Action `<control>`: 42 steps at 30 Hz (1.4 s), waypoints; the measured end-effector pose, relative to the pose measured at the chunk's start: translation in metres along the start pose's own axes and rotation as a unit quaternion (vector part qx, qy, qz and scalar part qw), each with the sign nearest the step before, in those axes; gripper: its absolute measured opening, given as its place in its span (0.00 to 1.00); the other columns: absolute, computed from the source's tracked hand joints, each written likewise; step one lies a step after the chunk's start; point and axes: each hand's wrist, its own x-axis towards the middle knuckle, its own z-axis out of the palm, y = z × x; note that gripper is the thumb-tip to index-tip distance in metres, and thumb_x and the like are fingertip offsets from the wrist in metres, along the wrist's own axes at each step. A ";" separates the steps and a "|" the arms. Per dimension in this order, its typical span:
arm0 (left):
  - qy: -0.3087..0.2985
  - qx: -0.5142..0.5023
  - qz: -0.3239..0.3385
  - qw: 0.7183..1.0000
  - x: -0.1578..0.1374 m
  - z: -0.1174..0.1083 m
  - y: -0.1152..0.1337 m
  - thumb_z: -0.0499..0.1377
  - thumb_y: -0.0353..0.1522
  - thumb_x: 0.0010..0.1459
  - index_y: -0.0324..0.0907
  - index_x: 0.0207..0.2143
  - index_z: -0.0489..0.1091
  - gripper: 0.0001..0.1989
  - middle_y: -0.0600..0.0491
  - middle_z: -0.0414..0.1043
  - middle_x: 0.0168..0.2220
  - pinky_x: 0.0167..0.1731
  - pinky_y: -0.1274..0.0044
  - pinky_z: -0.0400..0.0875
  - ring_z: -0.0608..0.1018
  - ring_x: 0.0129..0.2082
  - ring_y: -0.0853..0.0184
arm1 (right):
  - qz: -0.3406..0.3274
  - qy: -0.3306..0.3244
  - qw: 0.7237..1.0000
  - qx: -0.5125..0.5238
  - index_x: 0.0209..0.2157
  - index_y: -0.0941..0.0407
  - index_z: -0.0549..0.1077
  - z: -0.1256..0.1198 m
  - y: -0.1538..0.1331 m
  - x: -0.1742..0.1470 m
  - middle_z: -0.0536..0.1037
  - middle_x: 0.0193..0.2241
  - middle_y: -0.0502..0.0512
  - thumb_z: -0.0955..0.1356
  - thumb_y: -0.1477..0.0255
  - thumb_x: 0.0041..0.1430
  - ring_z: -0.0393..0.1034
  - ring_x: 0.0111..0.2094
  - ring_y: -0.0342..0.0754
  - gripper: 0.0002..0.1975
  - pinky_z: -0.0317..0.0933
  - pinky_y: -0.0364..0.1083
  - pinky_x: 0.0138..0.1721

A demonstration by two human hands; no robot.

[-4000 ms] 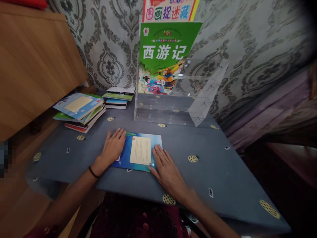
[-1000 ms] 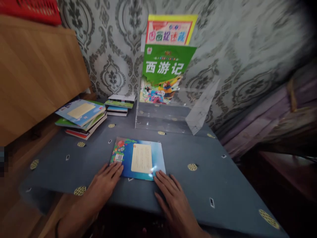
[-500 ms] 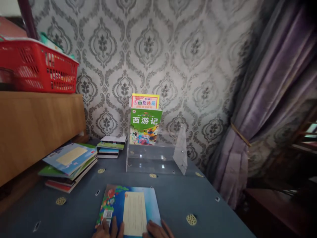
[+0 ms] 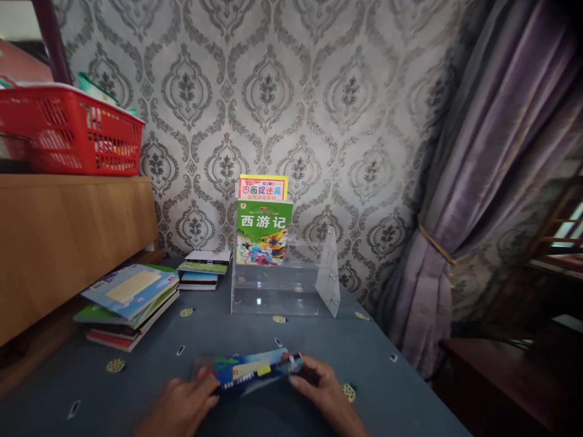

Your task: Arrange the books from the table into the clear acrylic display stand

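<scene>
Between my two hands is a blue book [image 4: 248, 375], tilted up off the tabletop so that its edge or spine faces me, blurred by motion. My left hand [image 4: 182, 403] grips its left end. On the right end, the thumb and fingers of my right hand [image 4: 323, 388] close around the corner. Beyond them stands a clear acrylic book rack [image 4: 282, 300] with stepped tiers. A green picture book [image 4: 263, 233] rests upright on its left side, and behind that a yellow-edged book [image 4: 263, 188] shows only its top part.
To the left lies a loose stack of books [image 4: 130, 297], with a smaller book pile [image 4: 204, 267] against the wall. A red basket [image 4: 109, 136] sits on a wooden cabinet [image 4: 77, 237]. A purple curtain [image 4: 437, 291] hangs at right beside the dark blue tabletop [image 4: 364, 340].
The book lay flat with its back cover up under my hands; now it is raised and tilted in both. My right hand has moved right and up. The view has shifted slightly.
</scene>
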 end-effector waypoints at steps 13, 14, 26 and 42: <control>0.093 -0.513 -0.405 0.751 0.013 0.006 0.022 0.62 0.56 0.48 0.42 0.29 0.68 0.26 0.56 0.70 0.25 0.28 0.79 0.70 0.73 0.28 0.67 | 0.255 0.053 0.905 0.335 0.32 0.55 0.76 0.033 -0.021 0.022 0.79 0.25 0.51 0.76 0.48 0.47 0.73 0.23 0.44 0.24 0.69 0.43 0.28; 0.059 -0.507 -0.417 0.752 0.009 0.014 0.018 0.63 0.56 0.46 0.42 0.27 0.66 0.27 0.57 0.68 0.23 0.25 0.80 0.69 0.73 0.26 0.68 | 0.268 0.043 0.915 0.298 0.29 0.56 0.75 0.032 -0.018 0.022 0.77 0.22 0.49 0.76 0.48 0.45 0.71 0.21 0.43 0.25 0.67 0.42 0.25; -0.047 -0.013 -0.164 0.985 -0.015 0.033 0.020 0.50 0.32 0.69 0.44 0.45 0.71 0.11 0.50 0.76 0.48 0.49 0.67 0.72 0.77 0.48 0.61 | 0.168 -0.056 0.960 -0.217 0.32 0.55 0.77 0.029 -0.016 0.008 0.82 0.28 0.57 0.60 0.60 0.66 0.77 0.30 0.51 0.19 0.68 0.47 0.33; -0.022 0.150 -0.073 0.986 -0.032 0.055 0.030 0.45 0.27 0.70 0.39 0.54 0.69 0.17 0.44 0.76 0.54 0.52 0.64 0.68 0.76 0.55 0.58 | -0.117 -0.357 0.909 -0.184 0.64 0.56 0.65 0.106 -0.006 0.076 0.65 0.66 0.60 0.57 0.60 0.74 0.57 0.67 0.50 0.25 0.49 0.57 0.69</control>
